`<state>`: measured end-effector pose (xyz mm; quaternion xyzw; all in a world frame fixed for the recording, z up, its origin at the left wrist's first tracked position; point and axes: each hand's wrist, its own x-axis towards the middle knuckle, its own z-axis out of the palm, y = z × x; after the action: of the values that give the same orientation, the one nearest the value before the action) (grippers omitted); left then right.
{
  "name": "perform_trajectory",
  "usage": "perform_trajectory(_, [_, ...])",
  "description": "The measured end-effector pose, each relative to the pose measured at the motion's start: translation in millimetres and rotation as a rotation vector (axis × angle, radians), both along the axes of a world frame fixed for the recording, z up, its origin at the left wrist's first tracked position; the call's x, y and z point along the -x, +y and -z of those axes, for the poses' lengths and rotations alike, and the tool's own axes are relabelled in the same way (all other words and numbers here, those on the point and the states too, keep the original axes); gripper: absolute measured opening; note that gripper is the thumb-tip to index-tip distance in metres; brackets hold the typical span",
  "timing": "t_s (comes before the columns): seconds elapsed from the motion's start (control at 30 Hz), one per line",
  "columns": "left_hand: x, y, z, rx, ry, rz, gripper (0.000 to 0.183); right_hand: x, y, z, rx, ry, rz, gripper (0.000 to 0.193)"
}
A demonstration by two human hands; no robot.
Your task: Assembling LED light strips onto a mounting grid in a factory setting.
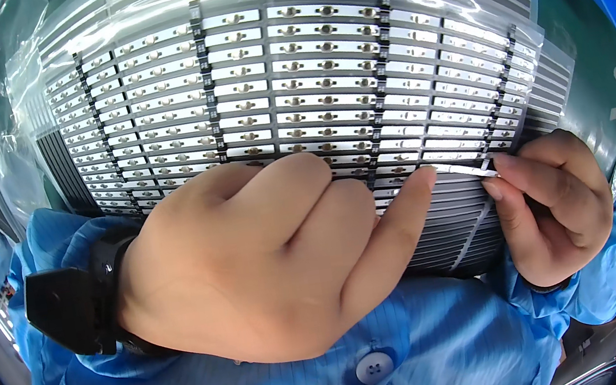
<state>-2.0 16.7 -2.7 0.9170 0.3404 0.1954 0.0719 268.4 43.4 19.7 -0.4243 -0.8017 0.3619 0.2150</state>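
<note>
One slim, shiny white strip [460, 169] is slanting along the near edge of the rows, by your fingertips. Your right hand [560, 196] is curling inward, pinching its right end between thumb and finger. Your left hand [254, 255] is arching back-up, pointing one finger at the left end; whether it is gripping, you cannot tell here. Beyond, studded strips [237, 54] are lining up over the green surface [609, 91].

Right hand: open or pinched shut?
Pinched shut: right hand has thumb and index fingertips at the end of a thin glossy white strip.
</note>
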Motion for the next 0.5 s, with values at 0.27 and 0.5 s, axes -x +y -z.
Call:
perform_trajectory(0.27, [-3, 6, -9, 0.078, 0.063, 0.044, 0.048, -7, 2, 5, -0.028, 0.033, 0.028, 0.025])
perform_trajectory(0.5, [-8, 8, -4, 0.0, 0.046, 0.023, 0.05, -13, 6, 5, -0.008, 0.06, 0.027, 0.027])
